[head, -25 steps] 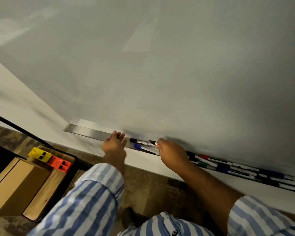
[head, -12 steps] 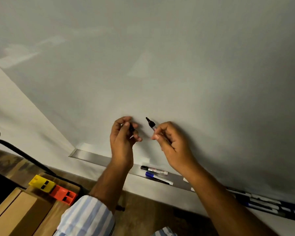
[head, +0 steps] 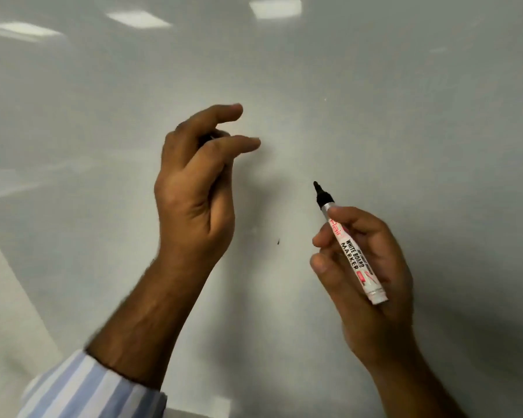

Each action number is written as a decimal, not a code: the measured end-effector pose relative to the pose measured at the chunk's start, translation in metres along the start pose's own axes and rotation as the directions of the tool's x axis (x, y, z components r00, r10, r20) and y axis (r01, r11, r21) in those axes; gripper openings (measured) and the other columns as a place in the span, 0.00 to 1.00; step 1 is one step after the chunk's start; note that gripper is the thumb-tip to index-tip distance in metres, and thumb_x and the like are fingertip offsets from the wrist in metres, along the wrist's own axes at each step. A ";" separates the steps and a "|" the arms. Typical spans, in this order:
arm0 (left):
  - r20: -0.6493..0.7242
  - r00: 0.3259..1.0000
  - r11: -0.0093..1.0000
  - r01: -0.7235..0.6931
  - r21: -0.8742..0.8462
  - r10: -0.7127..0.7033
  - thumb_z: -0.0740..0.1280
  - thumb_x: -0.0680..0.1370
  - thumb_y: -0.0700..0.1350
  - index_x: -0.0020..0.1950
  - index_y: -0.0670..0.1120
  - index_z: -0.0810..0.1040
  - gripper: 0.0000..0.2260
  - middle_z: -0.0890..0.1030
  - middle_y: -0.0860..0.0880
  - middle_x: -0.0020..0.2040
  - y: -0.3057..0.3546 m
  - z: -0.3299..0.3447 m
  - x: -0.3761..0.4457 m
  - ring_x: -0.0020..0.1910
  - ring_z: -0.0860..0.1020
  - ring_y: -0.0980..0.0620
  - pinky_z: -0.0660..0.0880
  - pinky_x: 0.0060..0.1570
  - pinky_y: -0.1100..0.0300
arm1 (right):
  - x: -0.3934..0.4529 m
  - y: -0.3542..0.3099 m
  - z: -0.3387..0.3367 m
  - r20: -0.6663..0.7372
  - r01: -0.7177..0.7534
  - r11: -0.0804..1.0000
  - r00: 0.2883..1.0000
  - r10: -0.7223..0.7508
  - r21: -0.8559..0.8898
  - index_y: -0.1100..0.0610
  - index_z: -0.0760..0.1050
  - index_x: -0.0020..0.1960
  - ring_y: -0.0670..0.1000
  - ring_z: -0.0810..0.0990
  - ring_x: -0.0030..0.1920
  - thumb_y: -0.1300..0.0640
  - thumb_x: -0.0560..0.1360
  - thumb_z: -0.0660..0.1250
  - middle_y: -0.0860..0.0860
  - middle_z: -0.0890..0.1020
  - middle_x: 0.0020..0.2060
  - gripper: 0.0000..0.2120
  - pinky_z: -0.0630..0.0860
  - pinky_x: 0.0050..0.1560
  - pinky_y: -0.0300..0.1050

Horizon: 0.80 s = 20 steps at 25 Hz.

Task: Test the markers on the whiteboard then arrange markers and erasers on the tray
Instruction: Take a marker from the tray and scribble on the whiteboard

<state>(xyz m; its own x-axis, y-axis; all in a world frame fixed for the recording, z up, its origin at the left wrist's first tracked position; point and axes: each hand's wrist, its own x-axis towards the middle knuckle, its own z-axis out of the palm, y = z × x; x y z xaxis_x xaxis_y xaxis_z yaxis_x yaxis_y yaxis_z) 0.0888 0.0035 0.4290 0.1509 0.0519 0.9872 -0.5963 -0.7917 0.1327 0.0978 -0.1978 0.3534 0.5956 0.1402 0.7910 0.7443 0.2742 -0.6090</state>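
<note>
Both hands have risen off the tray, now out of view, and sit higher against the board. Right hand grips an uncapped marker, black tip up-left, just short of the whiteboard. Left hand half-curled, something dark barely visible inside; cannot tell what, 2 fingers extended.

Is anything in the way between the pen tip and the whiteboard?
Nothing visible is. The right hand holds the marker with its cap off, and the black tip points at bare whiteboard. The left hand is off to the side, not in the path.
</note>
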 end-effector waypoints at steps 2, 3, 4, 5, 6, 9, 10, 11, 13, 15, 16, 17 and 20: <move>0.000 0.993 0.991 -0.118 0.066 0.118 0.59 0.82 0.25 0.60 0.37 0.85 0.17 0.78 0.38 0.70 0.002 0.009 0.035 0.61 0.79 0.37 0.77 0.61 0.48 | 0.021 -0.018 -0.008 -0.093 0.107 0.992 0.989 -0.113 -0.069 0.55 0.79 0.62 0.52 0.78 0.39 0.57 0.79 0.67 0.53 0.82 0.44 0.11 0.75 0.43 0.40; 0.013 0.984 0.979 -0.177 0.100 0.177 0.59 0.84 0.26 0.62 0.37 0.84 0.17 0.77 0.37 0.71 0.002 0.014 0.050 0.63 0.79 0.37 0.76 0.63 0.48 | 0.031 -0.026 -0.013 -0.120 0.140 0.984 0.981 -0.154 -0.114 0.55 0.80 0.60 0.51 0.80 0.40 0.55 0.80 0.64 0.52 0.83 0.44 0.12 0.75 0.43 0.41; 0.028 0.974 0.965 -0.227 0.132 0.225 0.58 0.85 0.28 0.64 0.37 0.84 0.16 0.76 0.37 0.72 0.002 0.018 0.065 0.65 0.78 0.37 0.76 0.65 0.48 | 0.041 -0.034 -0.018 -0.131 0.173 0.970 0.972 -0.197 -0.172 0.56 0.81 0.60 0.51 0.81 0.41 0.54 0.81 0.62 0.50 0.84 0.44 0.13 0.75 0.44 0.42; 0.045 0.964 0.951 -0.265 0.158 0.261 0.58 0.86 0.31 0.66 0.38 0.83 0.16 0.75 0.37 0.74 0.000 0.023 0.080 0.69 0.77 0.38 0.76 0.67 0.49 | 0.051 -0.042 -0.023 -0.136 0.210 0.947 0.959 -0.248 -0.241 0.56 0.82 0.60 0.52 0.82 0.42 0.55 0.82 0.61 0.49 0.85 0.44 0.14 0.75 0.44 0.41; 0.060 0.957 0.940 -0.291 0.179 0.285 0.57 0.87 0.33 0.69 0.40 0.82 0.16 0.74 0.38 0.76 -0.001 0.027 0.094 0.72 0.75 0.39 0.75 0.69 0.49 | 0.061 -0.050 -0.028 -0.135 0.247 0.916 0.944 -0.301 -0.318 0.55 0.81 0.62 0.52 0.83 0.41 0.55 0.82 0.61 0.49 0.85 0.45 0.14 0.75 0.43 0.40; 0.071 0.952 0.920 -0.307 0.244 0.298 0.60 0.88 0.35 0.73 0.43 0.79 0.16 0.70 0.42 0.80 -0.009 0.040 0.122 0.80 0.68 0.42 0.71 0.75 0.46 | 0.092 -0.065 -0.042 -0.114 0.307 0.759 0.888 -0.445 -0.574 0.55 0.82 0.63 0.49 0.82 0.39 0.55 0.79 0.66 0.47 0.86 0.47 0.15 0.76 0.40 0.37; 0.064 0.952 0.914 -0.306 0.266 0.300 0.60 0.88 0.35 0.74 0.44 0.79 0.17 0.70 0.42 0.80 -0.011 0.044 0.126 0.81 0.67 0.43 0.69 0.76 0.43 | 0.103 -0.069 -0.047 -0.101 0.317 0.698 0.868 -0.487 -0.642 0.56 0.83 0.62 0.48 0.82 0.40 0.56 0.79 0.67 0.48 0.85 0.47 0.14 0.76 0.41 0.38; 0.056 0.954 0.909 -0.298 0.293 0.295 0.59 0.87 0.34 0.75 0.44 0.78 0.18 0.69 0.42 0.81 -0.013 0.047 0.127 0.82 0.65 0.43 0.66 0.78 0.41 | 0.113 -0.071 -0.052 -0.083 0.324 0.642 0.850 -0.520 -0.695 0.58 0.84 0.62 0.48 0.81 0.41 0.58 0.78 0.67 0.48 0.85 0.47 0.14 0.76 0.42 0.39; 0.059 0.963 0.903 -0.266 0.336 0.262 0.58 0.85 0.32 0.79 0.46 0.74 0.23 0.66 0.44 0.83 -0.013 0.051 0.124 0.84 0.61 0.44 0.59 0.81 0.39 | 0.129 -0.073 -0.058 -0.036 0.341 0.536 0.819 -0.572 -0.772 0.60 0.84 0.62 0.49 0.79 0.40 0.58 0.79 0.67 0.50 0.84 0.44 0.14 0.76 0.42 0.41; 0.093 0.967 0.886 -0.255 0.387 0.238 0.59 0.82 0.36 0.82 0.48 0.68 0.27 0.62 0.46 0.85 -0.012 0.052 0.120 0.86 0.56 0.46 0.55 0.83 0.38 | 0.134 -0.073 -0.061 0.029 0.380 0.465 0.798 -0.603 -0.800 0.62 0.85 0.60 0.51 0.80 0.39 0.59 0.79 0.68 0.52 0.84 0.43 0.14 0.78 0.41 0.44; 0.109 0.967 0.870 -0.256 0.422 0.231 0.59 0.83 0.41 0.84 0.49 0.65 0.27 0.60 0.46 0.86 -0.012 0.052 0.119 0.86 0.54 0.46 0.53 0.83 0.38 | 0.132 -0.071 -0.061 0.067 0.402 0.439 0.794 -0.605 -0.803 0.62 0.86 0.59 0.52 0.81 0.39 0.59 0.78 0.68 0.52 0.85 0.42 0.13 0.79 0.41 0.46; 0.120 0.967 0.854 -0.257 0.452 0.227 0.59 0.84 0.45 0.85 0.49 0.63 0.27 0.58 0.46 0.86 -0.012 0.053 0.117 0.86 0.53 0.46 0.52 0.83 0.38 | 0.129 -0.069 -0.061 0.095 0.414 0.414 0.791 -0.604 -0.811 0.62 0.86 0.58 0.53 0.81 0.38 0.59 0.78 0.68 0.53 0.85 0.42 0.13 0.79 0.41 0.47; 0.116 0.970 0.839 -0.244 0.486 0.215 0.58 0.85 0.50 0.85 0.50 0.61 0.27 0.57 0.46 0.86 -0.012 0.055 0.115 0.86 0.52 0.46 0.50 0.84 0.39 | 0.115 -0.061 -0.069 0.098 0.403 0.374 0.778 -0.620 -0.835 0.63 0.86 0.56 0.53 0.80 0.37 0.59 0.78 0.67 0.54 0.84 0.41 0.13 0.77 0.40 0.44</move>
<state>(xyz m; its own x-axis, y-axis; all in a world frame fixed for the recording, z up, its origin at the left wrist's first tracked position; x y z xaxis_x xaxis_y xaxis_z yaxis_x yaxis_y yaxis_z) 0.1572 -0.0146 0.5365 0.1101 -0.1906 0.9755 -0.1535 -0.9729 -0.1727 0.1421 -0.2635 0.4776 -0.0273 0.0320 0.9991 0.7711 -0.6353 0.0415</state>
